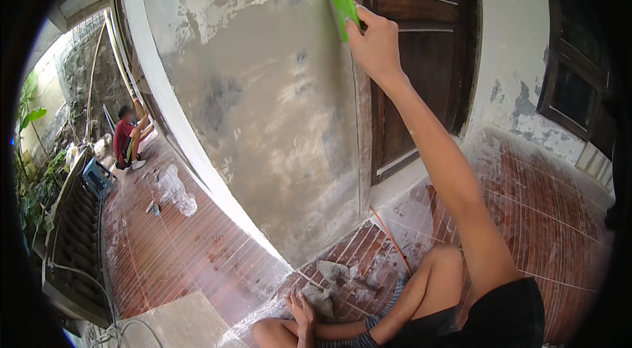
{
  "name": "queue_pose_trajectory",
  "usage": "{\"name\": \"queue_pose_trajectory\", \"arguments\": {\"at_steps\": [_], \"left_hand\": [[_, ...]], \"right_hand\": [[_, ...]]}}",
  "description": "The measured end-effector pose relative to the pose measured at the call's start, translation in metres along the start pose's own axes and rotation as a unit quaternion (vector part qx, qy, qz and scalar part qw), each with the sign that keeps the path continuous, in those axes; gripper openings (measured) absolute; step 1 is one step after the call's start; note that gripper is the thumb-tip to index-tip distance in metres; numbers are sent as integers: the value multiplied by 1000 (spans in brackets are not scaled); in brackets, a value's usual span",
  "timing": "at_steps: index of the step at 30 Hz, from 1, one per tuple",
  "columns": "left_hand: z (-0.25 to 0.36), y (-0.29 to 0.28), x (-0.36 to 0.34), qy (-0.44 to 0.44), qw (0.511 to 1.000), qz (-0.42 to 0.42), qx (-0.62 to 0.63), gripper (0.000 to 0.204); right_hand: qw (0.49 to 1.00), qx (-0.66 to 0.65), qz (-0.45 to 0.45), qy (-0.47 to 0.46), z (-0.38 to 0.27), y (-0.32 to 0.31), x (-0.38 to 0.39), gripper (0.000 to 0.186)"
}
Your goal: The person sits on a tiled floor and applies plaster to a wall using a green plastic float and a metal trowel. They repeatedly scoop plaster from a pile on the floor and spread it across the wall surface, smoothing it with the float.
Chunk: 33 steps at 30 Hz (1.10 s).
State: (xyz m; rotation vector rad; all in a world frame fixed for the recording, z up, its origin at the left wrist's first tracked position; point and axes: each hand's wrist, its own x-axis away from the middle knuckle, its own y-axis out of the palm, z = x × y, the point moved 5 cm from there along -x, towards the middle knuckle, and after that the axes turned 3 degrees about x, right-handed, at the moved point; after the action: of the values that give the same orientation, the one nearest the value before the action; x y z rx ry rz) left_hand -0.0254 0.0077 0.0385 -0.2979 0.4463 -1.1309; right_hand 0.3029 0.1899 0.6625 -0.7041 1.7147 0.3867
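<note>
My right hand (377, 44) is raised and closed around a bright green flat plastic spreader (342, 7). The spreader stands near the top right of a wall (257, 85) coated in patchy grey-brown plaster, close to the wooden door frame; whether its edge touches the plaster is hard to make out. Low down, my left hand (301, 310) rests by my bent knee, fingers stretched out and holding nothing. Beside it on the floor lie a grey, plaster-smeared lump (320, 300) and a trowel (334, 272) with a dirty blade.
A dark wooden door (415, 78) is right of the wall. An orange cord (391, 240) crosses the dusty red tiles (526, 216). At the far left a person in a red shirt (124, 136) squats near a blue stool (98, 179), a clear plastic sheet (175, 191) and a dark balustrade (76, 243).
</note>
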Motion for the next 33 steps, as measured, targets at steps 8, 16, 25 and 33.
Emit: {"name": "queue_pose_trajectory", "arguments": {"at_steps": [8, 16, 25, 33], "left_hand": [[-5, 0, 0, 18, 1000, 7, -14, 42], [-11, 3, -1, -10, 1000, 12, -1, 41], [-12, 2, 0, -18, 999, 9, 29, 42], [-18, 7, -2, -9, 1000, 7, 19, 41]], "right_hand": [[999, 24, 31, -5, 11, -8, -1, 28], [992, 15, 125, 6, 18, -26, 20, 30], [990, -75, 113, -34, 15, -14, 30, 20], [995, -21, 83, -59, -10, 1, 45, 7]]}}
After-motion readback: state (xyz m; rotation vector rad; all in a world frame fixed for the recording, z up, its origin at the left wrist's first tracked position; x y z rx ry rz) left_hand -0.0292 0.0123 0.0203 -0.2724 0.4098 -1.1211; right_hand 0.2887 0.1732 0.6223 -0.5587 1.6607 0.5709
